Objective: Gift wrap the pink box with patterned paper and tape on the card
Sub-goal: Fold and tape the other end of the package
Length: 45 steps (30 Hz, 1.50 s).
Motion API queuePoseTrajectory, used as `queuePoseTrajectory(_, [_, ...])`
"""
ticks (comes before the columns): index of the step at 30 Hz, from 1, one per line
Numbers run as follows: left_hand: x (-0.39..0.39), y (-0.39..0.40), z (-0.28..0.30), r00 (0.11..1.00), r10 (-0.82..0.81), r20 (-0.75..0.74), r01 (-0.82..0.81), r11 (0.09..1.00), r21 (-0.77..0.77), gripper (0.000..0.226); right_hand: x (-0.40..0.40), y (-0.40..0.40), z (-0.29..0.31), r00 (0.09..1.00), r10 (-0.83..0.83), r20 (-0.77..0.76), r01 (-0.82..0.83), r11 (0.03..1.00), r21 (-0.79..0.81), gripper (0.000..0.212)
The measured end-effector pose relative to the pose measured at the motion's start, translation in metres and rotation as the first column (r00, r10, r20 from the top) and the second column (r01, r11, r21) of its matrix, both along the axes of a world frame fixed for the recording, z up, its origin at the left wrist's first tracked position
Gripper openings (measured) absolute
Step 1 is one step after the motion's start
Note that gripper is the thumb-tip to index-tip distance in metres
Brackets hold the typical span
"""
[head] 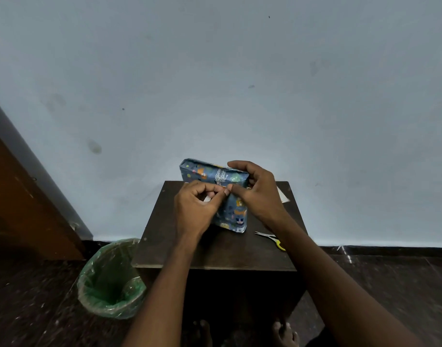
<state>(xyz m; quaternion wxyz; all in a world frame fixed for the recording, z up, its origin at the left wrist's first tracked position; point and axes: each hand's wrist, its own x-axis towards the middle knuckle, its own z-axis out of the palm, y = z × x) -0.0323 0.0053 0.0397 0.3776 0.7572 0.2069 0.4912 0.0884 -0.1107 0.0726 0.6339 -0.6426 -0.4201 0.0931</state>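
At the centre of the frame the box [226, 196], fully covered in blue patterned paper, stands tilted on its lower edge on the dark tabletop [179, 246]. The right hand [255, 194] curls over the box's upper right corner, fingers over the top and thumb pressing on the near face. The left hand [198, 206] has its fingers curled, pinching something small and white against the near face, where its fingertips meet the right thumb; what that white piece is cannot be told. Scissors [272, 240] with a yellow handle lie on the tabletop, lower right of the box. A green-lined bin [112, 279] stands on the floor at lower left.
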Motion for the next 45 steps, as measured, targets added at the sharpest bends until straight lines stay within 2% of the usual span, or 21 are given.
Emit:
queuePoseTrajectory(3, [-0.003, 0.001, 0.001, 0.997, -0.063, 0.037, 0.067, 0.993, -0.096, 0.008, 0.007, -0.005, 0.005, 0.996, 0.061, 0.065, -0.062, 0.998, 0.003, 0.04])
queuePoseTrajectory(5, [-0.006, 0.0, 0.005, 0.996, -0.047, 0.077, 0.055, 0.992, -0.11, 0.008, 0.014, -0.009, 0.006, 0.993, 0.106, 0.055, -0.106, 0.994, 0.009, 0.034])
queuePoseTrajectory(10, [-0.013, -0.002, 0.02, 0.984, 0.083, 0.16, -0.081, 0.997, -0.019, 0.028, 0.027, -0.015, 0.001, 0.961, 0.242, -0.138, -0.234, 0.97, 0.07, 0.032])
queuePoseTrajectory(14, [-0.021, 0.004, 0.026, 0.977, 0.18, 0.11, -0.193, 0.974, 0.118, 0.056, 0.036, -0.016, 0.0, 0.899, 0.341, -0.274, -0.323, 0.94, 0.111, 0.036])
queuePoseTrajectory(17, [-0.025, 0.013, 0.03, 0.985, 0.165, 0.058, -0.173, 0.968, 0.184, 0.043, 0.038, -0.017, 0.002, 0.863, 0.391, -0.32, -0.377, 0.92, 0.109, 0.036])
queuePoseTrajectory(21, [-0.028, 0.017, 0.032, 0.982, 0.188, -0.011, -0.184, 0.971, 0.152, 0.033, 0.032, -0.011, 0.004, 0.853, 0.363, -0.375, -0.345, 0.931, 0.117, 0.035])
queuePoseTrajectory(27, [-0.026, 0.009, 0.034, 0.969, 0.246, -0.034, -0.235, 0.952, 0.198, 0.036, 0.016, 0.001, 0.005, 0.885, 0.192, -0.423, -0.143, 0.979, 0.144, 0.028])
queuePoseTrajectory(32, [-0.025, 0.007, 0.037, 0.946, 0.315, -0.071, -0.265, 0.883, 0.388, 0.037, 0.017, 0.0, 0.005, 0.896, 0.229, -0.379, -0.19, 0.972, 0.138, 0.028])
queuePoseTrajectory(37, [-0.023, 0.005, 0.045, 0.95, 0.298, -0.096, -0.222, 0.858, 0.464, 0.029, 0.02, -0.003, 0.011, 0.911, 0.231, -0.341, -0.207, 0.973, 0.105, 0.035])
queuePoseTrajectory(40, [-0.019, 0.004, 0.053, 0.955, 0.263, -0.136, -0.183, 0.885, 0.429, 0.028, 0.015, -0.002, 0.012, 0.918, 0.236, -0.318, -0.218, 0.972, 0.091, 0.035])
queuePoseTrajectory(42, [-0.018, 0.003, 0.056, 0.949, 0.248, -0.195, -0.169, 0.922, 0.348, 0.029, 0.013, -0.005, 0.011, 0.94, 0.226, -0.256, -0.215, 0.974, 0.071, 0.035])
queuePoseTrajectory(45, [-0.017, 0.0, 0.059, 0.923, 0.288, -0.256, -0.218, 0.938, 0.27, 0.031, 0.012, -0.009, 0.009, 0.953, 0.231, -0.197, -0.224, 0.973, 0.059, 0.044])
